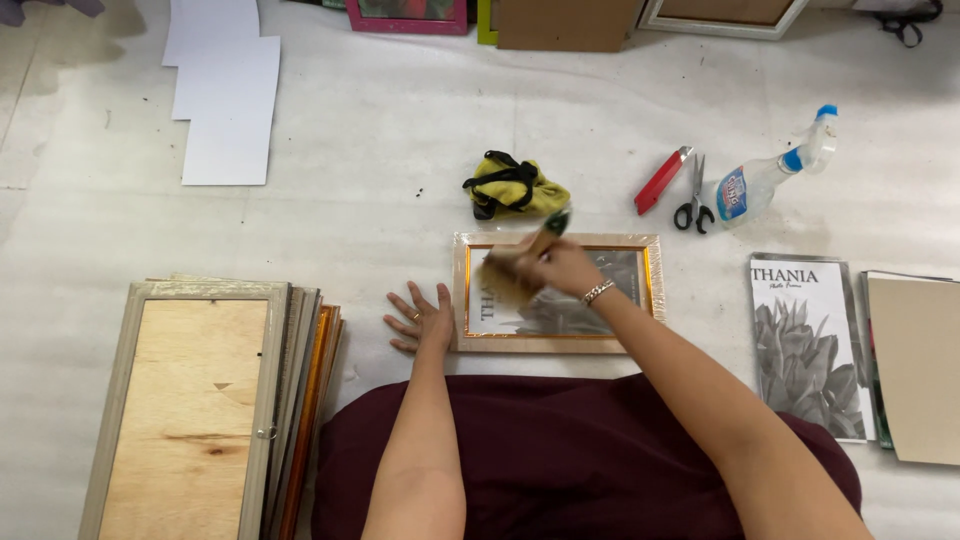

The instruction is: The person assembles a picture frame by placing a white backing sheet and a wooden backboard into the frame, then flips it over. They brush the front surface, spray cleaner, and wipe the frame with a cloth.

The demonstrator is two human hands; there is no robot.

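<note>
Nearest me: my lap under a maroon cloth (560, 450), both forearms reaching out over it onto the white floor (380, 130).

Left hand (425, 318): released, fingers spread, palm flat on the floor and touching the near-left corner of the picture frame (655, 275). It grasps nothing; it braces the frame.

Right hand (565, 265): clenched around the handle of a brush (515, 272), wrist over the middle of the frame. Bristles are blurred, lying on the glass toward its left side, so the stroke is under way.

The frame lies flat just beyond my lap, gold inner edge, pale outer moulding, grey flower print showing under the glass.

Note on technique, my judgement: keep the left palm pressed at the corner so the frame does not skid; light strokes in one direction, from the middle out over the edge, so dust leaves the glass rather than packing against the gold lip. Keep the bristles flat, not jabbing.

Left, near: stack of frames (200, 400) lying back-up, plywood backing on top.

Right, near: a loose flower print (805, 345) and, beside it, a tan board (915, 365).

Farther: yellow cloth (515, 186) with a black strap just past the frame; to its right a red cutter (661, 180), scissors (694, 200) and a spray bottle (775, 180) on its side.

Far left: white card sheets (225, 95). Far edge: more frames (410, 15) standing, only partly in view.
</note>
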